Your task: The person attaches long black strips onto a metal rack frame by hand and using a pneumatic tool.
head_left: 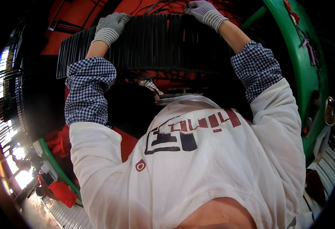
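A wide curved black part (pixel 156 42) with many thin ribs or slots runs across the top of the view. My left hand (pixel 111 26), in a grey knit glove, rests on its upper left edge with fingers curled over it. My right hand (pixel 204 12), also gloved, presses on its upper right edge near some thin dark wires (pixel 156 7). Both forearms, in rolled blue checked sleeves under a white shirt, reach up to it. What the fingertips pinch is hidden.
A red machine body (pixel 76 19) lies behind the black part. A green curved frame (pixel 304 65) runs down the right side. Bright grilles (pixel 3 99) and a red cloth (pixel 62 192) sit at the left; pale ribbed sheets (pixel 66 215) lie below.
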`<state>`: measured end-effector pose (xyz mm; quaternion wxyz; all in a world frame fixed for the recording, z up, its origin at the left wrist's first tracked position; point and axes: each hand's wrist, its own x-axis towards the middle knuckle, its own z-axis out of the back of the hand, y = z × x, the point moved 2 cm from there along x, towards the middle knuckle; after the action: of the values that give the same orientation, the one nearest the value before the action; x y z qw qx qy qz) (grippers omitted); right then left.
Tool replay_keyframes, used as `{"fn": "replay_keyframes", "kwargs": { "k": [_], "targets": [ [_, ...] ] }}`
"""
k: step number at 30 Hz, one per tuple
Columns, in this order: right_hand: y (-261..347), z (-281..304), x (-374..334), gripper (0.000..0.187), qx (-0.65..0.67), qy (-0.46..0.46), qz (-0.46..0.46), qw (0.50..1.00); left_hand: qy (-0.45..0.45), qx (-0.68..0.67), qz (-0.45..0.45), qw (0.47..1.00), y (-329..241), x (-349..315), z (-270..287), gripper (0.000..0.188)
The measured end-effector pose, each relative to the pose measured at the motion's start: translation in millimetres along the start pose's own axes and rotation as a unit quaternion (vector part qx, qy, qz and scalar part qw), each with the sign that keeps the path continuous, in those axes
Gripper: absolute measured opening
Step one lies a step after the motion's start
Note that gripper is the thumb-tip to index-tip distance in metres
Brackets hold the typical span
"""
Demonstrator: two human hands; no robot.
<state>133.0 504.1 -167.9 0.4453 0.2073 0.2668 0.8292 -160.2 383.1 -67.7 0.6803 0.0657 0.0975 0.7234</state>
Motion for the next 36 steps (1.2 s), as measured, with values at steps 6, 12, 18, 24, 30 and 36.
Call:
{"fn": "replay_keyframes", "kwargs": {
  "k": [6, 12, 18, 24, 30, 36],
  "targets": [
    [4, 1, -14, 0.034, 0.038, -0.036, 0.034, 0.998, -0.018, 0.011, -0.027, 0.999, -1, 12, -15, 0.056],
    [-10, -6, -11, 0.025, 0.079, 0.041, 0.024, 0.996, 0.031, -0.057, 0.008, 0.998, 3, 23, -13, 0.083],
    [27, 29, -42, 0.02, 0.086, 0.022, -0.016, 0.996, 0.127, -0.057, -0.033, 0.99, -9, 30, -1, 0.086],
    [12, 35, -49, 0.018, 0.134, -0.011, -0.006, 0.991, 0.136, -0.094, -0.113, 0.98, -12, 29, 4, 0.085],
    [46, 78, -41, 0.02, 0.024, -0.264, 0.149, 0.953, -0.038, -0.284, -0.03, 0.958, 60, 41, 6, 0.053],
    [9, 7, -27, 0.015, 0.024, -0.254, 0.072, 0.964, -0.153, 0.05, -0.074, 0.984, -29, 4, 12, 0.056]
  ]
}}
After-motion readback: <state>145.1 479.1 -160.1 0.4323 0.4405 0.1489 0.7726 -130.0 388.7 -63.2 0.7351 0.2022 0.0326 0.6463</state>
